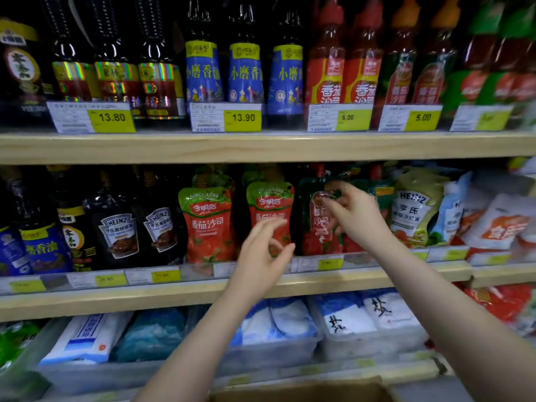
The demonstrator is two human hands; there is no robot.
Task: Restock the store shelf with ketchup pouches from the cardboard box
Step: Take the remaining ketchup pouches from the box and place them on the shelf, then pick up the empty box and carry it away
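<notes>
Red ketchup pouches with green tops stand in rows on the middle shelf [319,282]: a left pouch [208,221], a middle pouch [268,204] and a right pouch [317,224]. My left hand [261,253] hovers in front of the middle pouch with loosely spread fingers, holding nothing. My right hand [351,216] reaches to the right pouch; its fingertips touch the pouch's upper part, and whether they pinch it is blurred. The top edge of the cardboard box [301,391] shows at the bottom of the view.
Dark Heinz sauce bottles [119,227] stand left of the pouches, Heinz salad dressing pouches [412,210] to the right. The upper shelf holds sesame oil bottles [203,71] and ketchup bottles [327,65]. White and blue bags in clear bins [290,326] fill the lower shelf.
</notes>
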